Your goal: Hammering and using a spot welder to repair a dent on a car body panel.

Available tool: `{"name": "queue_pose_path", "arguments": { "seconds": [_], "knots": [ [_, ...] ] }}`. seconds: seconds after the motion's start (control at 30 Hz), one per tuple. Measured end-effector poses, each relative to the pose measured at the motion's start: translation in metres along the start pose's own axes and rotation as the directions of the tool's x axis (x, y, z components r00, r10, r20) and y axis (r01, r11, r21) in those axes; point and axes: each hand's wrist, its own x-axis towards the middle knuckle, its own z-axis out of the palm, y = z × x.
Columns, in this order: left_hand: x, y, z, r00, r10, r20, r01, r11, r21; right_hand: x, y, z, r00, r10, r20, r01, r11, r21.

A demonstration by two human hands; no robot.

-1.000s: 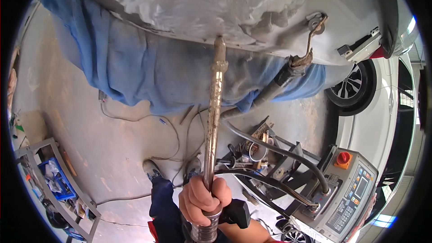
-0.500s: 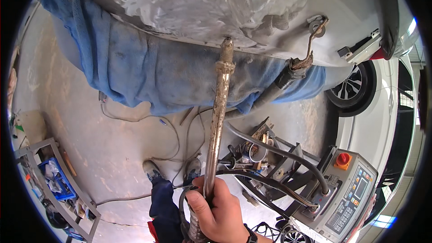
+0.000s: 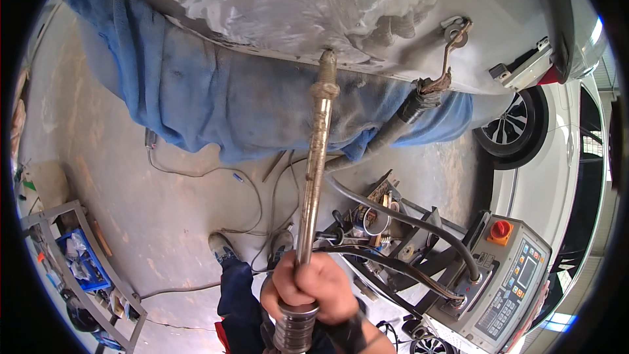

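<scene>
My right hand (image 3: 311, 288) is closed around the shaft of a slide hammer (image 3: 316, 157), a long, worn metal rod. Below the fist shows the tool's ribbed metal cylinder (image 3: 295, 329), cut off by the lower edge. The rod's threaded tip meets the lower edge of a bare, sanded metal car panel (image 3: 282, 10). To its right, a bent metal rod (image 3: 449, 56) on a taped cable (image 3: 416, 108) reaches a washer (image 3: 455, 35) on the panel. My left hand does not show.
A blue cloth (image 3: 249, 105) hangs under the panel. At lower right stands a machine with a control panel (image 3: 504, 288) and a red knob, its thick cables (image 3: 419, 223) crossing a tool cart. A shelf (image 3: 134, 328) is at left. Thin cords (image 3: 196, 174) lie on the floor; a white car (image 3: 557, 131) stands at right.
My right hand has turned over the rod and now wraps it from above; more of the ribbed cylinder shows below. The rod's tip stays at the panel, and the view has shifted slightly.
</scene>
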Motion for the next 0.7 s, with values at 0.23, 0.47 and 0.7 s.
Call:
{"name": "queue_pose_path", "arguments": {
  "seconds": [0.23, 0.47, 0.7],
  "knots": [
    [-0.001, 0.002, -0.001, 0.999, 0.021, -0.026, -0.021, 0.999, 0.025, -0.010, 0.008, 0.023, 0.910, -0.146, -0.389, -0.127, 0.793, -0.595],
    [0.002, -0.015, -0.005, 0.985, -0.001, -0.174, -0.011, 0.998, -0.067, -0.016, 0.010, 0.022, 0.936, -0.145, -0.320, -0.058, 0.835, -0.548],
    [-0.001, 0.002, 0.009, 0.992, 0.020, -0.126, -0.003, 0.990, 0.138, -0.011, 0.002, 0.019, 0.961, -0.157, -0.228, -0.017, 0.788, -0.616]
  ]
}}
